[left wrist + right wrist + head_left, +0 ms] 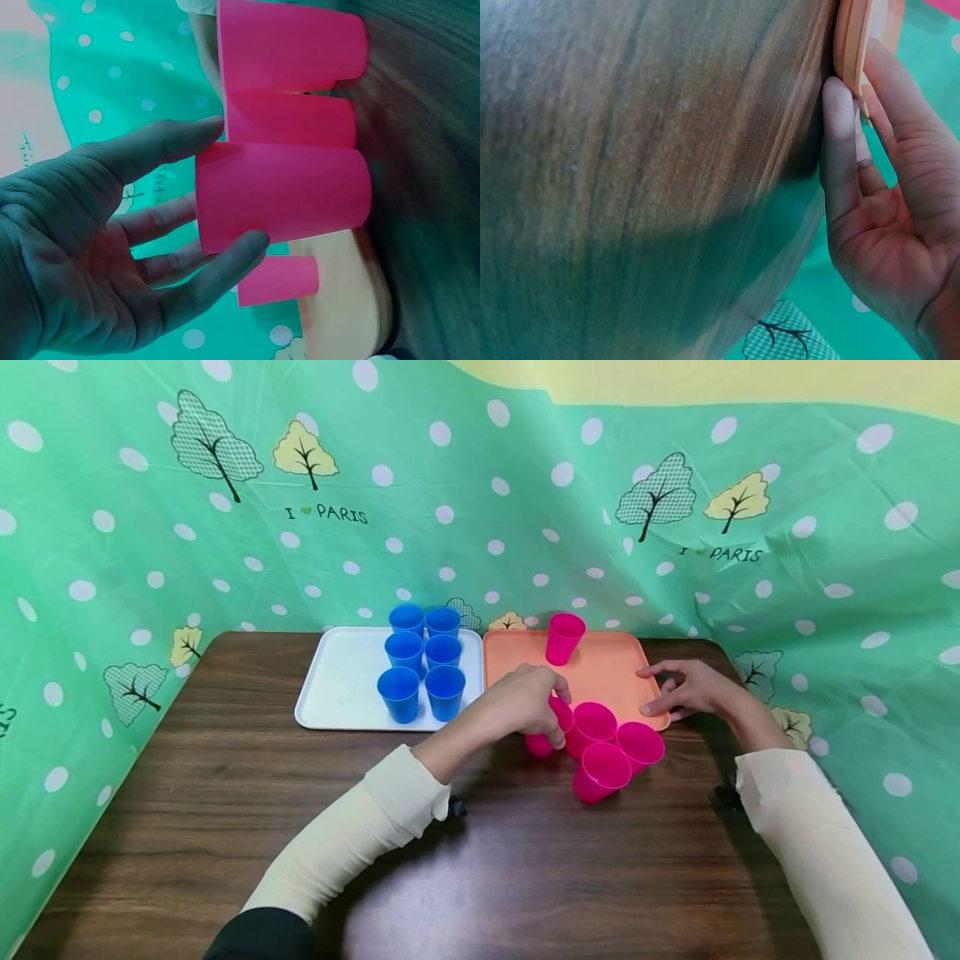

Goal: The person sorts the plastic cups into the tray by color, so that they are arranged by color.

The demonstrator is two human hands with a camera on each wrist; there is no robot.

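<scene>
My left hand holds a pink cup at the front edge of the orange tray. In the left wrist view, the thumb and fingers of that hand are around the upper part of the cup, which is upright. Close beside it stand several more pink cups, in front of the tray. One other pink cup is on the tray near its back edge. At the tray's front right corner, my right hand pinches the rim between thumb and fingers.
A white tray lies left of the orange one, its side against it. Several blue cups stand upright in two columns on its right half. The brown wooden table extends towards me. Behind hangs a green dotted cloth.
</scene>
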